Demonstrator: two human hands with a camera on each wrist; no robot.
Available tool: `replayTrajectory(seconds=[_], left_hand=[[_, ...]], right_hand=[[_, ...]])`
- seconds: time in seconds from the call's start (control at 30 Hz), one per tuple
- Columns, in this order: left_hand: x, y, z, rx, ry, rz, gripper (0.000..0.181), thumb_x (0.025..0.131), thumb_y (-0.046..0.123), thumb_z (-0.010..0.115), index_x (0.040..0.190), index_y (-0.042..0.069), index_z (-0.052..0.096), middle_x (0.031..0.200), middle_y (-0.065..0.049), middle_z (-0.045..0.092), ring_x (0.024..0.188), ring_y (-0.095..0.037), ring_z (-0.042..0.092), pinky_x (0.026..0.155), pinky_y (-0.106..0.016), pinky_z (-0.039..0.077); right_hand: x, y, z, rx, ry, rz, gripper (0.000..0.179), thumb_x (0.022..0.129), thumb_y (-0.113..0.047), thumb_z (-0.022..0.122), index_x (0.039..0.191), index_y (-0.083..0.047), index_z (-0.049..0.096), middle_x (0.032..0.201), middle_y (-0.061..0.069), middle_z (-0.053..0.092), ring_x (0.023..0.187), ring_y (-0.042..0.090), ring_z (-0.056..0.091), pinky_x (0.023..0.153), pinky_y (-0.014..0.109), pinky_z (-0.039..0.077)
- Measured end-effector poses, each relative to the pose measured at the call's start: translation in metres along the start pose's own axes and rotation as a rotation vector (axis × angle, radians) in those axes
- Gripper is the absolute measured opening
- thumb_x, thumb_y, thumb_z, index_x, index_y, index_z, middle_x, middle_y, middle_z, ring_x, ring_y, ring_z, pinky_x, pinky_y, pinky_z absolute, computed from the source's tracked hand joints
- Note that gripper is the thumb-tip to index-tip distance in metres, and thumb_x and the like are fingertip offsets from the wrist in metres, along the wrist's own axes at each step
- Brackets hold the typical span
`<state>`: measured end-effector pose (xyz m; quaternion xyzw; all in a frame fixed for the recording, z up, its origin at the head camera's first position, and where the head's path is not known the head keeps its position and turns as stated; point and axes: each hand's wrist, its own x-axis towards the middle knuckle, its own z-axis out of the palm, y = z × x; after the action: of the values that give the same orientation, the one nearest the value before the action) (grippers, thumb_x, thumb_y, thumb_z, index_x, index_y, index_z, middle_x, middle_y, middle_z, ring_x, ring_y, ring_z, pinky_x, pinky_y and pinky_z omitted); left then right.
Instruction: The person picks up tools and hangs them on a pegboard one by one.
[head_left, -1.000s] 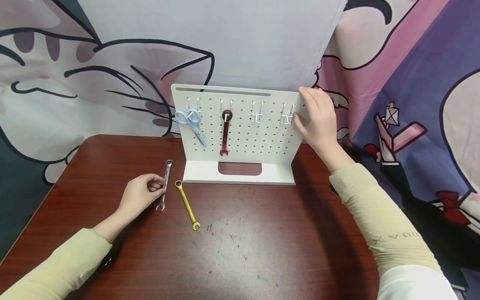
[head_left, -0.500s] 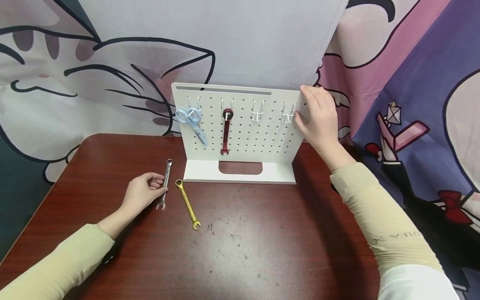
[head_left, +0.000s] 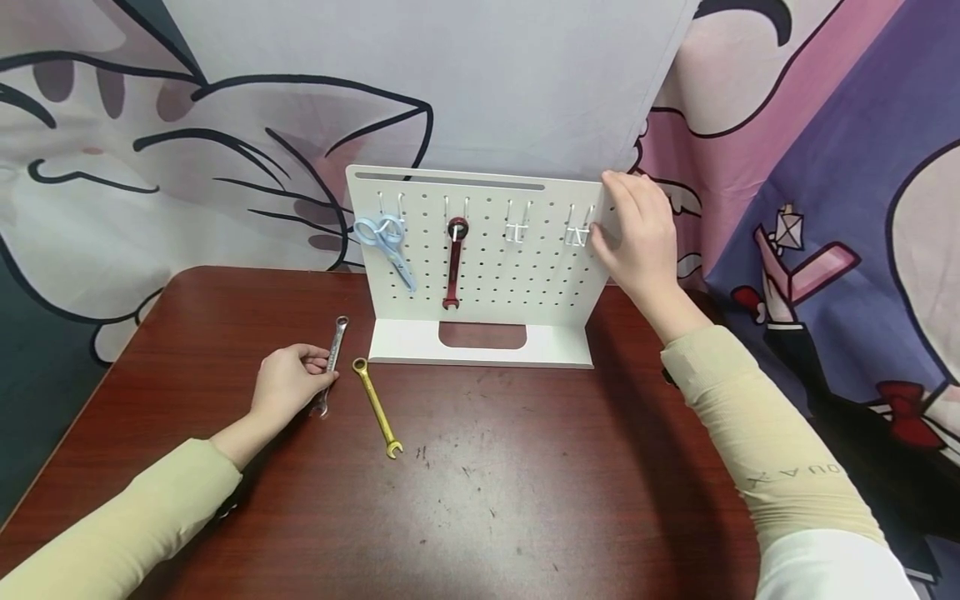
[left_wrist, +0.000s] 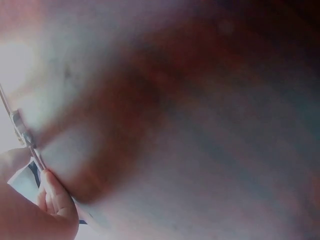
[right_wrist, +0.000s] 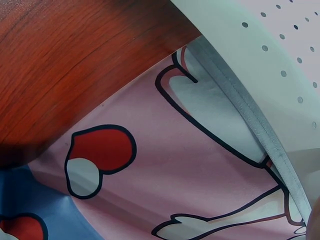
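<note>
My left hand [head_left: 283,385] pinches a silver combination wrench [head_left: 337,340] between thumb and fingers, at the left of the table. The wrench's ring end points away from me; its open end looks blurred. In the left wrist view the hand [left_wrist: 56,202] grips the wrench [left_wrist: 24,134] near the left edge. Just right of it lies a yellow wrench [head_left: 377,408]. My right hand [head_left: 641,236] holds the right edge of a white pegboard [head_left: 480,300], thumb in front. Only a sliver of that hand shows in the right wrist view, beside the board [right_wrist: 255,75].
Light blue scissors [head_left: 390,246] hang from the pegboard's left hook, a dark red wrench [head_left: 453,267] from another. Two white hooks farther right, one of them the middle-right hook [head_left: 516,232], bear nothing. A printed cloth [head_left: 247,183] hangs behind the brown table [head_left: 480,475].
My left forearm has shifted slightly right while the hand keeps its pinch on the silver wrench. My right hand stays on the pegboard's edge. The view has drifted slightly.
</note>
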<state>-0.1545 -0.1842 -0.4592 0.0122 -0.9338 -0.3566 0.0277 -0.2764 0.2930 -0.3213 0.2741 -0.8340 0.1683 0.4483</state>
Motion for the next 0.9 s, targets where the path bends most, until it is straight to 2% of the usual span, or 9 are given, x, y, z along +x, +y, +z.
replayTrajectory(seconds=[0.17,0.4,0.53,0.67,0.8,0.9], left_hand=[[0.001,0.0,-0.002,-0.037,0.016,-0.046,0.028,0.084,0.006,0.079,0.109,-0.006,0.079,0.095,-0.018,0.082,0.069,0.01,0.062,0.067,-0.008,0.044],[0.003,-0.001,-0.006,-0.042,-0.022,-0.072,0.03,0.082,0.006,0.078,0.109,-0.006,0.079,0.095,-0.019,0.082,0.068,0.011,0.062,0.066,-0.009,0.045],[0.008,-0.002,-0.009,-0.032,-0.073,-0.076,0.028,0.082,0.009,0.08,0.106,-0.006,0.08,0.093,-0.018,0.082,0.068,0.009,0.063,0.064,-0.014,0.046],[0.015,-0.004,-0.016,-0.002,-0.16,-0.064,0.024,0.085,0.013,0.081,0.1,-0.005,0.081,0.086,-0.014,0.083,0.068,0.006,0.063,0.068,-0.022,0.049],[0.023,-0.004,-0.022,0.041,-0.247,-0.058,0.024,0.087,0.019,0.082,0.096,-0.003,0.083,0.082,-0.01,0.082,0.073,-0.005,0.064,0.072,-0.028,0.049],[0.028,-0.005,-0.026,0.067,-0.289,-0.071,0.024,0.088,0.022,0.082,0.095,-0.001,0.083,0.086,-0.01,0.081,0.082,-0.017,0.064,0.072,-0.028,0.048]], right_hand=[[0.001,0.0,-0.001,-0.001,-0.001,0.001,0.057,0.086,-0.001,0.073,0.142,0.001,0.062,0.136,0.024,0.068,0.131,0.042,0.061,0.124,0.05,0.041],[0.0,-0.001,-0.001,-0.001,-0.006,0.007,0.057,0.086,0.0,0.073,0.142,0.001,0.062,0.136,0.024,0.068,0.13,0.043,0.061,0.124,0.051,0.041],[-0.001,-0.001,-0.001,0.001,-0.007,0.009,0.057,0.086,0.0,0.073,0.142,0.001,0.062,0.136,0.024,0.068,0.13,0.043,0.061,0.124,0.051,0.041],[-0.002,-0.001,-0.002,-0.003,-0.005,0.01,0.057,0.086,0.0,0.073,0.142,0.001,0.062,0.135,0.024,0.068,0.13,0.043,0.061,0.124,0.051,0.041],[-0.002,-0.001,-0.002,0.0,-0.002,0.012,0.057,0.086,0.0,0.073,0.142,0.001,0.062,0.136,0.024,0.068,0.13,0.042,0.061,0.125,0.05,0.041],[-0.001,-0.001,-0.002,0.003,-0.005,0.01,0.056,0.087,0.0,0.073,0.142,0.001,0.062,0.136,0.024,0.068,0.131,0.041,0.061,0.125,0.049,0.04]])
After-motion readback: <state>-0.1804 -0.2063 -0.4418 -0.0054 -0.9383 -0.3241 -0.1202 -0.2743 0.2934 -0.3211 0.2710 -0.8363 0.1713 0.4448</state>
